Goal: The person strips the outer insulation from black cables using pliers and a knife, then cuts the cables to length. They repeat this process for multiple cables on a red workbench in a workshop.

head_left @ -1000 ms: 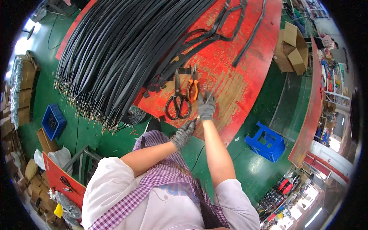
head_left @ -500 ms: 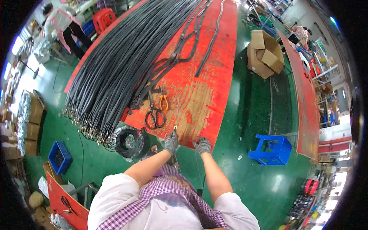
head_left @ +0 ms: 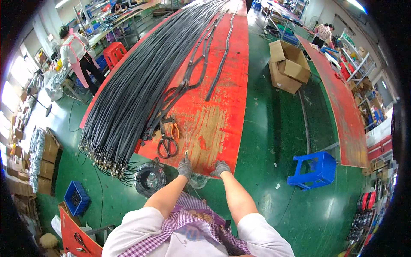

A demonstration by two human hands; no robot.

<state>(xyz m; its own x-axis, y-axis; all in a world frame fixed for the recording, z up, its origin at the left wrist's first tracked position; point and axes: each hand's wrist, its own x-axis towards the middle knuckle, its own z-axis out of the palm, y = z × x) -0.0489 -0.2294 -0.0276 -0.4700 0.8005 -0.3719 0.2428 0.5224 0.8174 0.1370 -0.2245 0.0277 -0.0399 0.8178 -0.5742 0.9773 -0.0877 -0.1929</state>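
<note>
My gloved left hand (head_left: pixel 185 166) pinched a thin wire (head_left: pixel 186 141) running toward twelve o'clock on the red table (head_left: pixel 222 107), my right hand (head_left: pixel 221 168) pressed flat on the edge at three o'clock, and a loose pinch could have let it slip away.

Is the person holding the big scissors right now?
No. The scissors lie on the red table, apart from both gloved hands, left hand and right hand.

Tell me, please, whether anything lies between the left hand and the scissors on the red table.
Nothing visible does. The left hand holds a thin wire at the table edge, and the scissors lie just ahead to its left, with bare board between. Orange pliers sit beyond them.
</note>
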